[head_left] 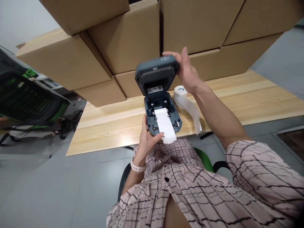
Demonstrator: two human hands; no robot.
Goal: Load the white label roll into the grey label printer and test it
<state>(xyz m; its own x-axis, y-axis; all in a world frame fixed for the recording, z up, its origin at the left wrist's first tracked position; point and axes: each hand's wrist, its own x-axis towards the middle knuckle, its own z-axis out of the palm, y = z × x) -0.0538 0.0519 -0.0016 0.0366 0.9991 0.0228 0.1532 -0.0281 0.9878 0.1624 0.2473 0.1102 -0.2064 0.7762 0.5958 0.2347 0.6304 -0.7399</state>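
A small grey label printer [163, 118] sits at the near edge of a wooden table [114, 126], its lid [156, 74] swung up and open. White label paper [166, 125] runs out of its bay toward me. My left hand [147, 139] pinches the near end of that paper beside the printer's front left corner. My right hand [187, 71] grips the top right edge of the raised lid. A second white paper roll [181, 91] lies just right of the printer, with a strip [193, 112] trailing over the table edge.
Large cardboard boxes [125, 41] are stacked along the far side of the table, close behind the printer. A black and green chair [30, 101] stands at the left. I sit on a green chair [204, 158] over a grey floor.
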